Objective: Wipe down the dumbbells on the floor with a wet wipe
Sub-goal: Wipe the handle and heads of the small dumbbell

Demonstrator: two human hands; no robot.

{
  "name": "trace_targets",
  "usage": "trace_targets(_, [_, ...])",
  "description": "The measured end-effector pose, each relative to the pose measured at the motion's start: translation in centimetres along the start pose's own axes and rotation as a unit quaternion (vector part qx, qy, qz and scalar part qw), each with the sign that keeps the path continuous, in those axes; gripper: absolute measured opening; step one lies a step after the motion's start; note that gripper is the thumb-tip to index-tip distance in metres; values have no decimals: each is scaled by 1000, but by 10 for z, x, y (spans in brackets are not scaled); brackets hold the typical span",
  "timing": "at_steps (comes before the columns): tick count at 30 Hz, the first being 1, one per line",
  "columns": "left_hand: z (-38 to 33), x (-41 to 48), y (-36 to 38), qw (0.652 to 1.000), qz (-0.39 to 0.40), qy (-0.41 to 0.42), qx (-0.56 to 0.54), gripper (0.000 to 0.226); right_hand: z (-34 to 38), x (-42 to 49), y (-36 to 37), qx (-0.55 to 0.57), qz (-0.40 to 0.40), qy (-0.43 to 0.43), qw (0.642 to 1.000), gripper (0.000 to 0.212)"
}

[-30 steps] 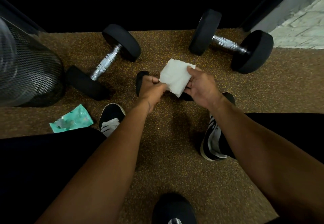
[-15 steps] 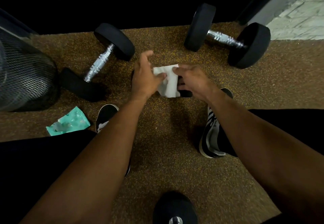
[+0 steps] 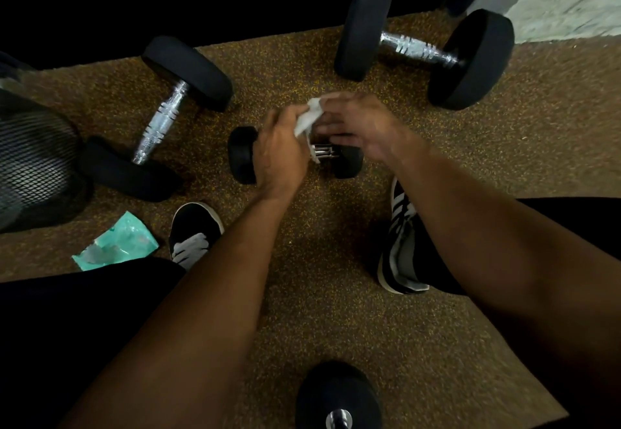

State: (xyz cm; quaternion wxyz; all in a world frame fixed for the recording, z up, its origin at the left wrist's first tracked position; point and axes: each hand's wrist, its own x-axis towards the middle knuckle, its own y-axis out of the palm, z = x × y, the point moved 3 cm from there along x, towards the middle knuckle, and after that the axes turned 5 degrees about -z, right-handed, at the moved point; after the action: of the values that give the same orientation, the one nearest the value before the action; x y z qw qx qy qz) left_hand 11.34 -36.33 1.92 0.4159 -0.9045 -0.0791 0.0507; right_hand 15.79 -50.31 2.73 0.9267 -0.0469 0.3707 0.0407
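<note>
View: head camera, the only one given.
Change: a second ago the white wet wipe (image 3: 308, 120) was held spread flat between both hands above the floor. It has since been bunched up and brought down to the chrome handle of the small black dumbbell (image 3: 242, 156).
Meaning: the unfolding is judged finished and the first wiping stroke about to begin. No dumbbell is judged to have been cleaned yet.
Task's thing: the small dumbbell lies crosswise in the middle of the speckled brown rubber floor (image 3: 336, 260), just ahead of the two shoes, and the wipe is draped onto its handle.
Left hand (image 3: 280, 156): seen back-up over the handle beside the dumbbell's left head, with its fingers curled round the crumpled wipe.
Right hand (image 3: 359, 126): reached across the right head, with its fingers pointed toward the wipe's top corner. It is blurred by motion, so whether the wipe is pinched cannot be told.
Others waiting: a large black dumbbell with a ribbed chrome bar (image 3: 161, 123) toward the floor's far left edge, a second large one (image 3: 420, 49) at the far right corner, and a third at the near edge (image 3: 337, 395) (only one head is seen).
Beside: a torn teal wipe packet (image 3: 116, 244) lies near the left shoe.
</note>
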Motion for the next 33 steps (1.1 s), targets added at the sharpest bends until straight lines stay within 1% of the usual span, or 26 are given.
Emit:
trace_targets(2, [6, 13, -9, 998, -32, -49, 18, 31, -7, 4, -15, -47, -18, -21, 999, 21])
trace_targets(3, [10, 21, -13, 996, -49, -67, 22, 31, -12, 7, -25, -108, -45, -46, 992, 21])
trace_targets(4, [13, 28, -17, 995, -62, -74, 31, 32, -20, 8, -35, -194, -75, -72, 975, 22])
trace_targets(5, [16, 34, -21, 994, -70, -66, 45, 33, -30, 7, -43, -284, -94, -87, 950, 27])
trace_targets(6, [18, 39, -20, 995, -70, -40, 65, 35, -42, 5, -49, -353, -94, -91, 926, 38])
trace_targets(7, [20, 42, -17, 994, -53, -1, 95, 37, -56, 2, -51, -387, -71, -94, 914, 51])
trace_targets(8, [21, 42, -8, 989, -11, 43, 143, 39, -68, -1, -49, -390, -36, -99, 915, 65])
trace_targets(9, [23, 38, 5, 974, 54, 84, 203, 40, -78, -4, -45, -380, -9, -110, 918, 75])
trace_targets(10, [25, 31, 20, 950, 128, 117, 261, 42, -85, -5, -40, -374, -2, -128, 919, 80])
trace_targets(11, [28, 22, 35, 923, 195, 137, 302, 46, -89, -5, -37, -377, -11, -151, 914, 81])
trace_targets(12, [30, 12, 46, 908, 233, 144, 318, 50, -91, -4, -35, -383, -29, -174, 907, 79])
trace_targets(13, [32, 2, 54, 903, 241, 145, 324, 53, -91, -3, -33, -389, -47, -188, 901, 76])
trace_targets(14, [35, -8, 59, 905, 231, 157, 322, 55, -90, -1, -33, -396, -61, -195, 895, 72])
trace_targets(17, [43, -30, 58, 891, 184, 235, 342, 56, -90, 0, -35, -418, -75, -203, 882, 68])
trace_targets(18, [47, -31, 55, 892, 163, 237, 347, 55, -90, 1, -35, -419, -77, -206, 881, 68])
trace_targets(20, [50, -25, 49, 907, 132, 190, 352, 52, -90, 1, -35, -418, -83, -204, 881, 67])
trace_targets(21, [50, -22, 47, 909, 136, 165, 357, 55, -90, 1, -35, -416, -85, -200, 883, 67])
trace_targets(22, [51, -20, 47, 907, 157, 152, 360, 61, -89, 0, -34, -416, -85, -196, 884, 67])
trace_targets(23, [52, -16, 46, 901, 180, 157, 362, 65, -88, 0, -34, -416, -84, -194, 885, 67])
trace_targets(24, [55, -11, 47, 897, 201, 168, 356, 65, -87, -1, -35, -416, -82, -192, 885, 67])
trace_targets(27, [57, 17, 41, 908, 233, 175, 301, 54, -87, -1, -37, -419, -82, -191, 884, 68])
trace_targets(28, [55, 26, 39, 911, 226, 169, 300, 48, -87, -2, -36, -418, -82, -192, 884, 68])
trace_targets(31, [36, 36, 45, 932, 189, 117, 285, 28, -88, -2, -32, -413, -89, -186, 887, 68])
trace_targets(33, [21, 26, 59, 935, 217, 130, 247, 24, -88, 0, -33, -407, -90, -178, 891, 69])
